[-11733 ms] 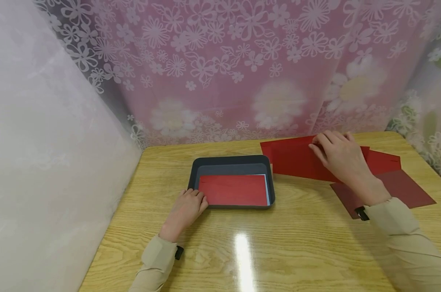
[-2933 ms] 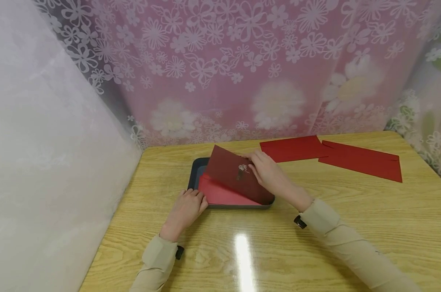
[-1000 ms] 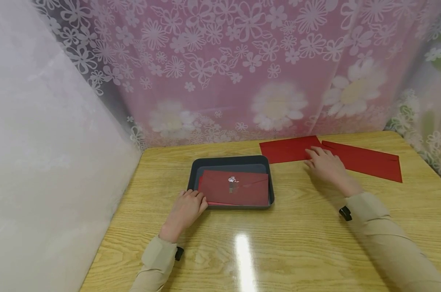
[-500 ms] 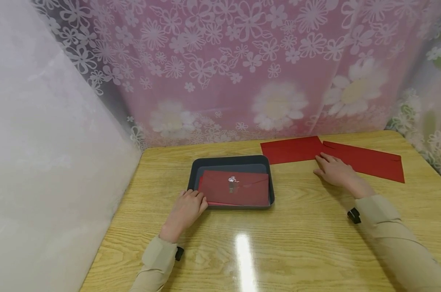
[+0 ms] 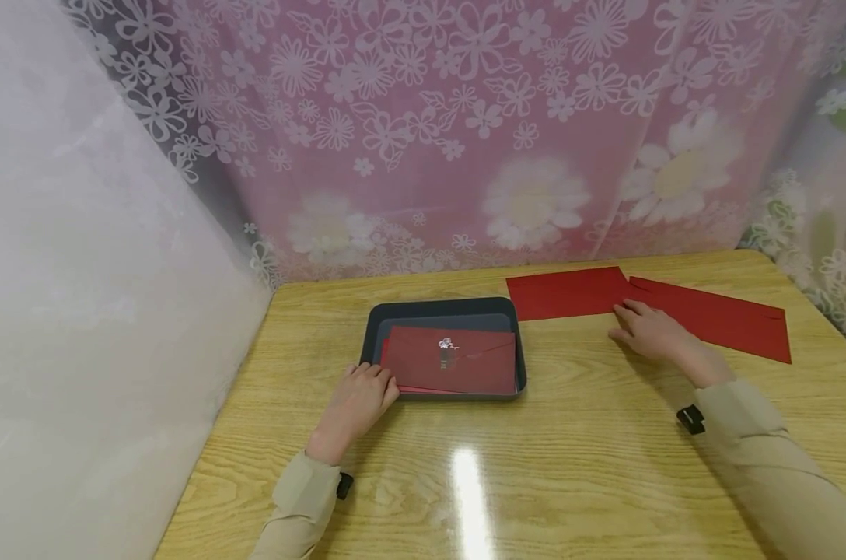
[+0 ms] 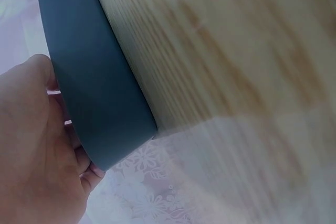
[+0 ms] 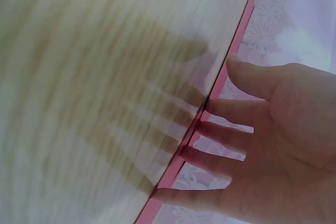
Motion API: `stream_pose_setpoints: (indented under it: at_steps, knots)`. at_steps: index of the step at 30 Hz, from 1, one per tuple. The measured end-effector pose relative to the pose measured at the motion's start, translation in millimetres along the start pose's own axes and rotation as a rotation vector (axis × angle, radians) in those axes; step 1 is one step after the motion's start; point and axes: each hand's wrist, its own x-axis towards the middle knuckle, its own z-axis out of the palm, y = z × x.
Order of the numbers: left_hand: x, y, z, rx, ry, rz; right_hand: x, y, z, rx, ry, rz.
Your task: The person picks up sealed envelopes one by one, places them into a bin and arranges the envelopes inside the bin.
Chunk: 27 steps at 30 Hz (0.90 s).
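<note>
In the head view my left hand (image 5: 356,400) holds the near left corner of a dark grey tray (image 5: 440,306), fingers curled over its rim. The left wrist view shows the tray's outer wall (image 6: 100,77) against that hand. A maroon envelope (image 5: 479,362) with a silvery print lies in the tray, over a brighter red one that peeks out at its edges. My right hand (image 5: 654,330) rests its fingertips where two red envelopes meet, one on the left (image 5: 563,294) and one on the right (image 5: 724,315). In the right wrist view its fingers (image 7: 226,135) are spread and nearly straight.
Everything stands on a wood-grain table (image 5: 395,482). A pink flowered curtain (image 5: 423,155) hangs behind the far edge, and a white sheet (image 5: 115,311) closes off the left side.
The maroon envelope went from my right hand into the tray. My right hand then moved to the red envelopes, which have slid slightly right and toward me. The left hand stays put.
</note>
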Motion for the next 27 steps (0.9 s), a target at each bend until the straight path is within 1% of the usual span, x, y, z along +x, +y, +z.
stream_pose_setpoints:
  at_steps: [5,9,12,20,27]
  knots:
    - [0.2,1.1,-0.7,0.0,-0.023,-0.007,-12.2,1,2,-0.018,0.0,-0.013]
    - [0.6,1.3,-0.4,-0.001,-0.002,-0.001,-21.4,-1,3,-0.043,0.018,-0.027]
    - [0.9,1.4,-0.9,0.002,0.017,0.005,-26.7,-2,4,-0.051,0.015,-0.03]
    - [10.0,7.0,-1.1,0.015,0.012,-0.025,-29.1,5,1,-0.054,-0.001,-0.054]
    - [17.1,10.4,3.2,0.018,0.016,-0.042,-32.8,12,1,-0.049,0.01,-0.088]
